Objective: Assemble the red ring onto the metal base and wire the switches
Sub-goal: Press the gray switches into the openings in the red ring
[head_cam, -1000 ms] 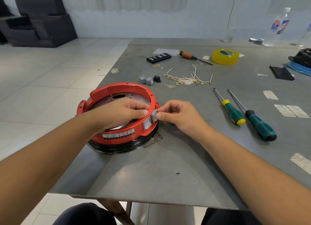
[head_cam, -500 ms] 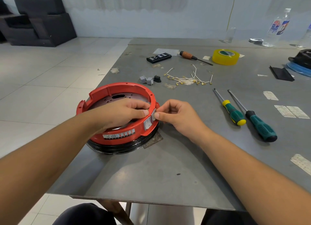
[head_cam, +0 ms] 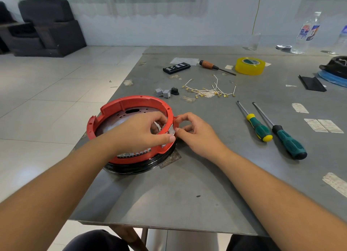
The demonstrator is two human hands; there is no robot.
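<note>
A red ring sits on the round metal base, whose plate shows inside it, near the table's left edge. My left hand reaches over the ring's right wall, fingers curled inside and thumb outside, gripping the wall. A grey switch is seated in that wall. My right hand pinches this switch from outside. A second switch lower on the wall is mostly hidden by my left thumb. Loose grey and black switches and several white wires lie farther back.
Two green-handled screwdrivers lie to the right. At the back are a black bit case, a wooden-handled screwdriver, a yellow tape roll and a water bottle. The table edge runs just left of the ring.
My right hand has pushed the switch deeper into the ring wall. My left hand's fingers have shifted inside the ring behind it. The ring and base stayed in place.
</note>
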